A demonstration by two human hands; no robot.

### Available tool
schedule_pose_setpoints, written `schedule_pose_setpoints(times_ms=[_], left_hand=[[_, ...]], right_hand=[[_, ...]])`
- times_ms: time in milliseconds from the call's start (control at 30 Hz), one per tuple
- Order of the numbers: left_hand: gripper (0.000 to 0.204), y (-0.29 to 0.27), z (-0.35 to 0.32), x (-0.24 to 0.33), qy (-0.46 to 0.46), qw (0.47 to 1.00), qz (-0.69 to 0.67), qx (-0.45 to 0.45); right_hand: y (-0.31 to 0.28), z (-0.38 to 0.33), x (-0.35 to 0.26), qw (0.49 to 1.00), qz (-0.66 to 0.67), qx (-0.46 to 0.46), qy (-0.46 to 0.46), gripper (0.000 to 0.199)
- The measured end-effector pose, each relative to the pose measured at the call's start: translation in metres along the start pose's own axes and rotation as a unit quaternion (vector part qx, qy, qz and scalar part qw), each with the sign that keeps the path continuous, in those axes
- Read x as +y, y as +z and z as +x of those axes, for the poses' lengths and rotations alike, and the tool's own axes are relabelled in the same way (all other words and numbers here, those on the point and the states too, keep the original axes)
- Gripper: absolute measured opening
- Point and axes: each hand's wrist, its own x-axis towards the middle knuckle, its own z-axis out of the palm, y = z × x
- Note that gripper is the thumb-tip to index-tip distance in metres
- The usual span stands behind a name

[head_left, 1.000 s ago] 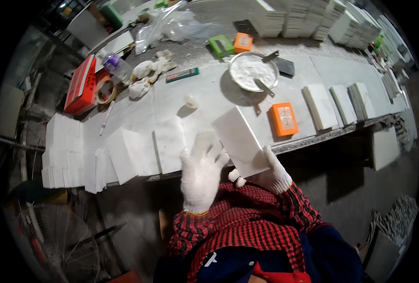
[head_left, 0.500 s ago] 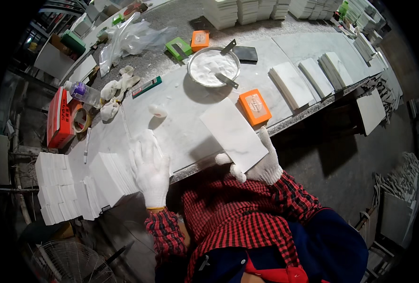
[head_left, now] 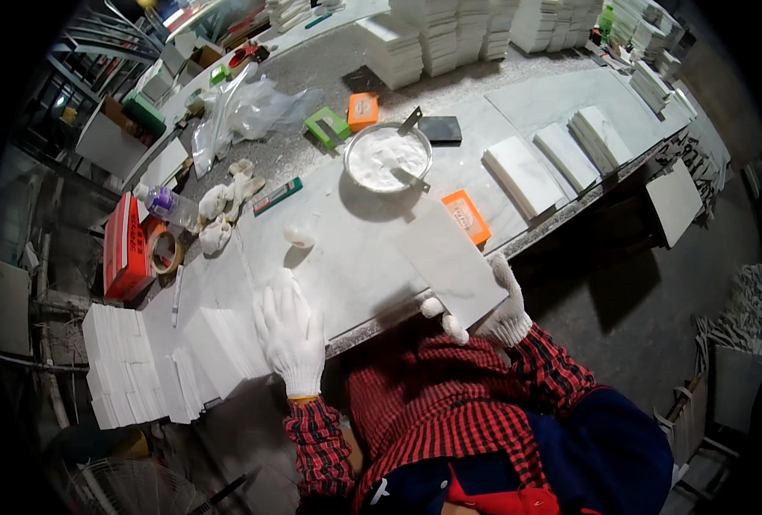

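Observation:
My right hand (head_left: 499,305), in a white knit glove, grips the near edge of a white marble tile (head_left: 448,260) lying at the front edge of the grey workbench (head_left: 355,257). My left hand (head_left: 291,335), also gloved, lies flat with fingers spread on the bench edge, next to a fanned row of white tiles (head_left: 213,352). A metal bowl of white powder (head_left: 388,157) with a scraper in it stands beyond the held tile. An orange block (head_left: 466,216) lies just right of the tile's far end.
Stacked white tiles (head_left: 119,365) fill the bench's left end; more tiles (head_left: 561,154) lie to the right and in piles at the back. A red box (head_left: 121,249), tape roll (head_left: 166,251), spare gloves (head_left: 222,206), plastic bags and green and orange blocks lie about.
My left hand has come off the tile and moved left and down to the bench edge. My right hand keeps its hold on the tile. The view has shifted.

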Motion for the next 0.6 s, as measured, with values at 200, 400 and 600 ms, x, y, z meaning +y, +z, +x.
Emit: schedule_pose_setpoints(times_ms=[200,400,600], left_hand=[[0.060,-0.002,-0.001,0.000,0.023,1.000,0.017,0.012],[0.065,-0.001,0.002,0.004,0.028,0.999,0.017,0.019],[0.062,-0.008,-0.001,0.007,-0.001,1.000,-0.009,-0.013]], right_hand=[[-0.008,-0.021,-0.019,0.995,0.073,-0.060,-0.025,0.091],[0.004,-0.028,-0.036,0.993,-0.010,-0.100,-0.066,0.088],[0.071,-0.045,-0.090,0.742,-0.579,0.263,-0.210,0.060]])
